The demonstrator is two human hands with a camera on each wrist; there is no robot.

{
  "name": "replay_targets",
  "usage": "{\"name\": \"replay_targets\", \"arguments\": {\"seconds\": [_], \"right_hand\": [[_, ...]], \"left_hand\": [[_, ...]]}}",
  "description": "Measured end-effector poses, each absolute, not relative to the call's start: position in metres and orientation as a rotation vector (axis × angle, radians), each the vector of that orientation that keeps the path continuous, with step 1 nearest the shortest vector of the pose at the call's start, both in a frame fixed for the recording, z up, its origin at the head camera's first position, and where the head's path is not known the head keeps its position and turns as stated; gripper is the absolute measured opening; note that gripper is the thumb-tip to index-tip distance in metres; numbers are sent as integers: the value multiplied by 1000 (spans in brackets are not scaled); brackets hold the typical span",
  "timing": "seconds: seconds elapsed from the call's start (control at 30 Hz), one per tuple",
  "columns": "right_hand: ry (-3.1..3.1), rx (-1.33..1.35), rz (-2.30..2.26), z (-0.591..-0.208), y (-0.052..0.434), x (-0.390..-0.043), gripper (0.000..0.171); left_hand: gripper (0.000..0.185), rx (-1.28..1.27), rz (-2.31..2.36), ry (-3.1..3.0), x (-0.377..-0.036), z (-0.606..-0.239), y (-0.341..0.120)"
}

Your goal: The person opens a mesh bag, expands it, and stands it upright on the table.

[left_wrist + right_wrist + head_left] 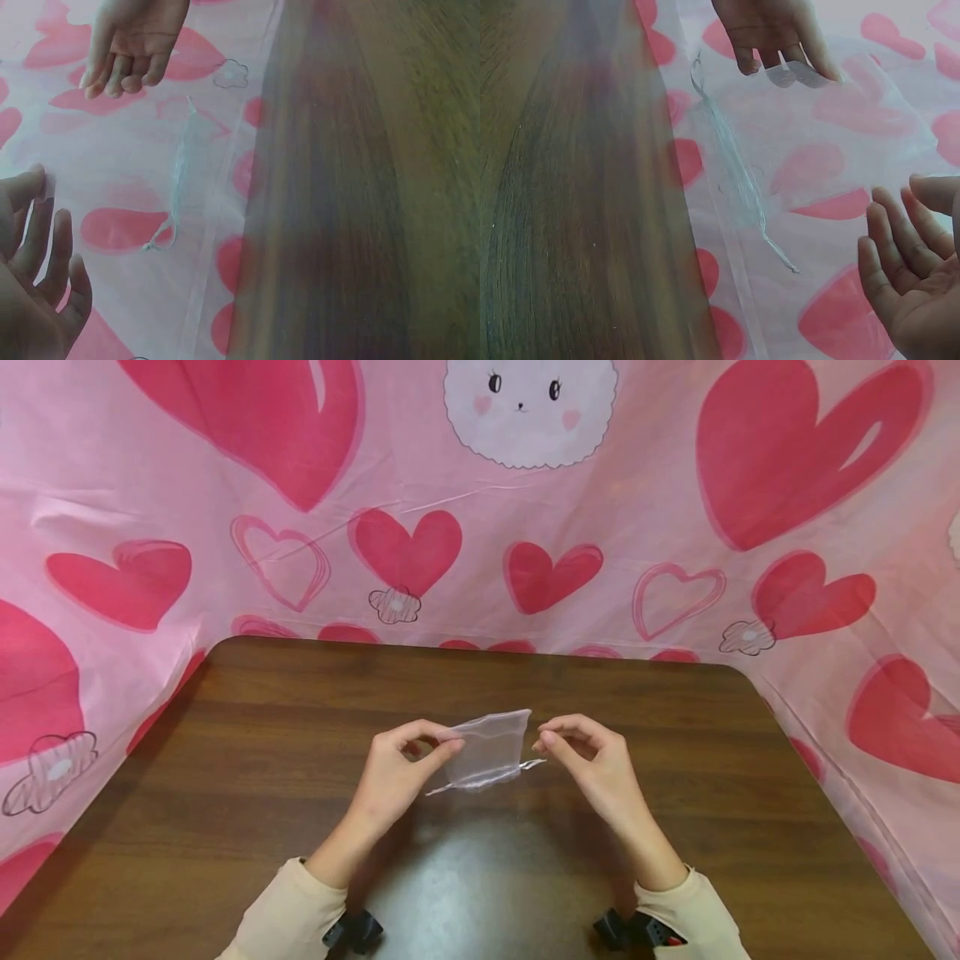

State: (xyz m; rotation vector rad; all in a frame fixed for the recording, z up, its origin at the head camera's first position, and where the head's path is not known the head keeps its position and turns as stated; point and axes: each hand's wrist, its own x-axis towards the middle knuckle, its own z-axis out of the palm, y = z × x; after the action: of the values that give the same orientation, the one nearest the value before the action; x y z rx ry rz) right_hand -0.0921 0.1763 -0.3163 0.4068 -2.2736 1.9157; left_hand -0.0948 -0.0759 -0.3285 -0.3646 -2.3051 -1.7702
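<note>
A sheer white organza drawstring bag (487,747) hangs above the table, its gathered drawstring end turned toward the person. My left hand (405,760) pinches its left edge between thumb and fingers. Short cord ends stick out on both sides of the gathered band; the knotted cord (780,255) shows in the right wrist view. Just right of the bag is my right hand (588,760), apart from it, fingers loosely bent with nothing between them. In the right wrist view the right hand (915,262) has its fingers spread, with a gap to the bag (817,135).
A dark brown wooden table (247,760) with rounded far corners lies beneath the hands. Pink cloth (480,493) printed with red hearts hangs behind it and along both sides. Black wrist devices (352,933) sit at both cream sleeves (288,914).
</note>
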Motion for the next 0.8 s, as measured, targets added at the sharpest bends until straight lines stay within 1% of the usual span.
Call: {"name": "replay_targets", "arguments": {"seconds": [0.33, 0.5, 0.6, 0.8], "right_hand": [[-2198, 448, 1860, -315, 173, -93, 14], [-2231, 548, 1818, -315, 170, -93, 21], [-2265, 560, 1799, -315, 166, -93, 23], [-2288, 504, 1792, -316, 160, -93, 15]], "left_hand": [[8, -418, -1773, -2372, -91, -324, -79], [9, -430, -1789, -2378, -91, -322, -78], [10, -431, -1808, -2388, -90, -321, -77], [10, -453, -1834, -2403, -91, -322, -75]]}}
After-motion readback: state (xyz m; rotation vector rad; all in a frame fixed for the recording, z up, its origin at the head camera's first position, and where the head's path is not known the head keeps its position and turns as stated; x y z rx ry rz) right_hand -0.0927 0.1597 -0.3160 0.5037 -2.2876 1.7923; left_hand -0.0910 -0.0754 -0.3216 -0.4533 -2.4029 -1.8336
